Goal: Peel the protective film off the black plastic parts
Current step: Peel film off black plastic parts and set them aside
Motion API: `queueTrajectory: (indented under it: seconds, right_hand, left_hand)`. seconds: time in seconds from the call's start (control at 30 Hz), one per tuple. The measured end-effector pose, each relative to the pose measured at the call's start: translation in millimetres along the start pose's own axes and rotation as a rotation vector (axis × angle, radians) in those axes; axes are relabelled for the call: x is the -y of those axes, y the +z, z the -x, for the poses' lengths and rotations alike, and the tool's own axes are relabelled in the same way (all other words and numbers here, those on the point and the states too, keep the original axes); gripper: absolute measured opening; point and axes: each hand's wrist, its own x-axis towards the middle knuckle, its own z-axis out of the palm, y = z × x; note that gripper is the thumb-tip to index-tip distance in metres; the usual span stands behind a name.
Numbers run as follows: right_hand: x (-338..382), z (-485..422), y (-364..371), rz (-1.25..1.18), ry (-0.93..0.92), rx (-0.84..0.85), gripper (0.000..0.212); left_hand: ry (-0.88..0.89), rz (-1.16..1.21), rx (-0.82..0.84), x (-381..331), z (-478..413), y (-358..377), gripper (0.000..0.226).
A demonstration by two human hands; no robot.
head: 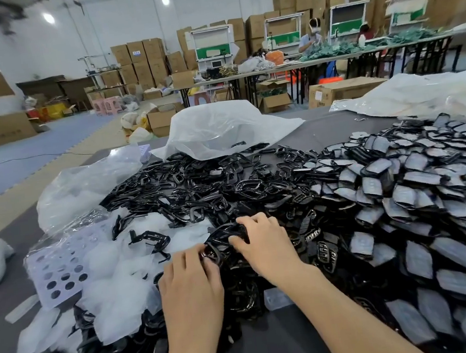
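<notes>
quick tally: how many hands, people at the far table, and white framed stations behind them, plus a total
hands: 2, left hand and right hand, both gripping black parts
people at the far table: 2
white-framed stations: 4
total: 8

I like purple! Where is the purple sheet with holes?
Head view: the purple sheet lies on the table, left of the left hand, among white film scraps.

White walls [46, 49], blue floor [34, 146], stacked cardboard boxes [140, 59], long tables [329, 59], ceiling lights [48, 18]
</notes>
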Motion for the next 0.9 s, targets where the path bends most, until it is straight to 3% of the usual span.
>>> queueTrajectory:
  seconds: [0.07,0.17,0.37,0.53,0.67,0.77,0.9]
  right_hand:
    - [0.7,-3.8,6.2,0.108,-0.012,-0.001,0.039]
    - [-1.6,-2.2,10.2,0.058,-0.034,-0.051,0.03]
    - [-14.5,16.1,-15.6,-0.484,0.016,-0.212,0.011]
    - [-37.1,40.6,-35.3,-0.851,0.054,-0.295,0.019]
    - [-52.1,52.3,-38.0,-1.035,0.117,-0.347,0.028]
    - [-57.2,53.8,-36.6,-1.103,0.134,-0.359,0.033]
    - [-56.6,53.8,-36.4,-1.105,0.137,-0.372,0.037]
  left_hand:
    - [-0.016,-0.01,-0.004,2.7,-2.6,0.3,0.022]
    - [-0.009,-0.013,-0.006,5.2,-4.5,1.8,0.024]
    - [-0.002,-0.035,0.014,7.9,-5.2,1.9,0.025]
    - [0.015,-0.033,0.074,4.4,-3.1,-3.3,0.027]
    - [0.191,-0.004,0.064,-3.2,4.2,-6.7,0.023]
    - [0.341,-0.025,0.105,-7.4,12.2,0.4,0.024]
    - [0.383,-0.139,0.193,-7.6,1.4,13.7,0.044]
